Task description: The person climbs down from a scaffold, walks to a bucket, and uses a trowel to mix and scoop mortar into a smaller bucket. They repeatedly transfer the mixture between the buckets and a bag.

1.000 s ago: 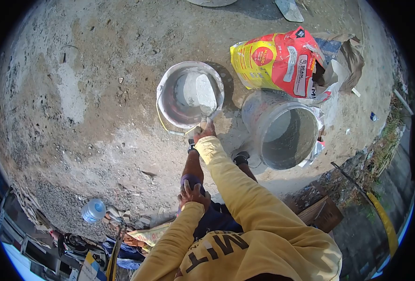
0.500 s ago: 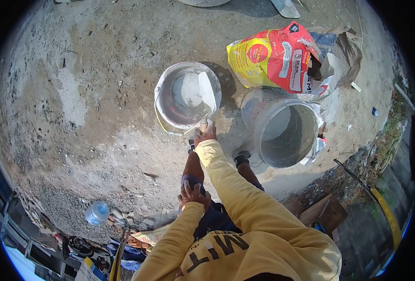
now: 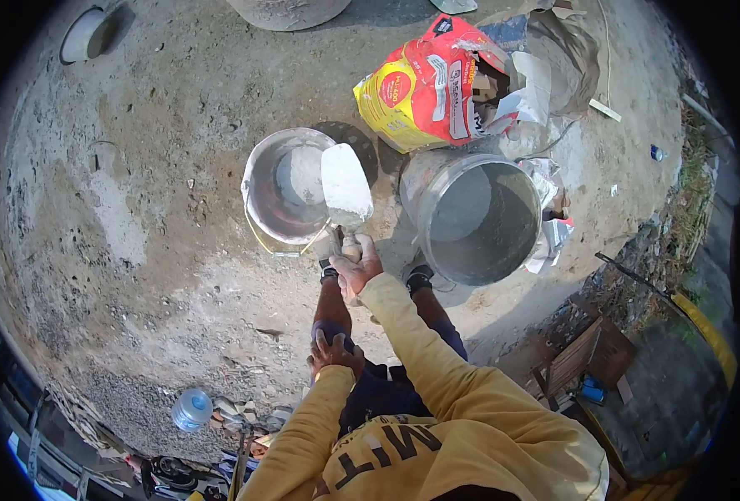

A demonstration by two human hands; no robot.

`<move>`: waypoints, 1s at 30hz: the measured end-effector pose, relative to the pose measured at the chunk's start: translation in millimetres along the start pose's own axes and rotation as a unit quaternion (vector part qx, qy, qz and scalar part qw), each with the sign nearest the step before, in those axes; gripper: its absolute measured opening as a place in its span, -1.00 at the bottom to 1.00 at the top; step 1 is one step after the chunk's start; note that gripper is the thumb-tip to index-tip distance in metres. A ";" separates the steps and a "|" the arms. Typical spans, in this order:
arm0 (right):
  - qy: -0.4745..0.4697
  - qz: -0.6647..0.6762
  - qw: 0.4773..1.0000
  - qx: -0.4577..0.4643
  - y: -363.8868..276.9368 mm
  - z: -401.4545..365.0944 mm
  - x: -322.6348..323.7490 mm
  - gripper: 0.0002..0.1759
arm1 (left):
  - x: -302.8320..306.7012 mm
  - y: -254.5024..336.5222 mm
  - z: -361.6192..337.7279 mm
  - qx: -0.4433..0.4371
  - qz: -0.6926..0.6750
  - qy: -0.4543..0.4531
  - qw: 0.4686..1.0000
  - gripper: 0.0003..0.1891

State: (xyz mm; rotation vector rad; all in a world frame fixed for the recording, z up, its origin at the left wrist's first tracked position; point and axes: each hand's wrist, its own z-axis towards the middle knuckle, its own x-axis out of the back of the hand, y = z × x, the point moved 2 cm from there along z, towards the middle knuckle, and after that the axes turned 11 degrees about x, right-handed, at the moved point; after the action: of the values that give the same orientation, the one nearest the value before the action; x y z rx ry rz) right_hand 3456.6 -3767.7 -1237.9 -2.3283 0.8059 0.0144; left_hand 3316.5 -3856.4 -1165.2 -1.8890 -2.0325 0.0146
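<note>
My right hand (image 3: 358, 267) is wrapped round the handle of a trowel (image 3: 346, 185). The broad blade, coated in pale grey, lies over the right rim of a bucket (image 3: 258, 167) with some grey material at its bottom. A wire handle hangs down on this bucket's near side. My left hand (image 3: 335, 354) rests on my knee, fingers apart, holding nothing. To the right, a larger bucket (image 3: 413, 196) tilts towards me, its inner wall coated with wet grey mix.
A torn red and yellow bag (image 3: 420, 88) lies beyond the buckets. Another round container (image 3: 290, 10) is at the top edge, and a pail (image 3: 84, 35) lies far left. A water bottle (image 3: 192, 409) is at lower left. Wooden boards (image 3: 583, 359) lie at right.
My right hand has raised the trowel out of the smaller bucket, and its blade now shows over the rim. The view has shifted. My left hand stays on the knee.
</note>
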 end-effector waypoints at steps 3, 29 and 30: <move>0.020 0.025 0.997 0.070 -32.4 -60.3 45.4 -0.45 | -1.8 7.3 -2.0 -0.008 0.014 0.021 1.000 -0.42; 0.120 -0.565 0.808 -0.114 55.8 136.3 318.6 -0.38 | -37.0 59.3 -17.0 0.017 0.116 0.098 0.988 -0.48; 0.133 -0.556 0.816 -0.086 50.8 135.4 316.9 -0.37 | -35.8 60.8 -16.8 0.019 0.123 0.096 0.988 -0.48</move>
State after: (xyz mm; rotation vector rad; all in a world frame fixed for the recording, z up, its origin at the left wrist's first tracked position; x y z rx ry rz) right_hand 3711.5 -3890.1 -1441.3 -2.6574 -0.5714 -0.7798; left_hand 3380.9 -3888.6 -1174.0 -2.0217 -1.6548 -0.0620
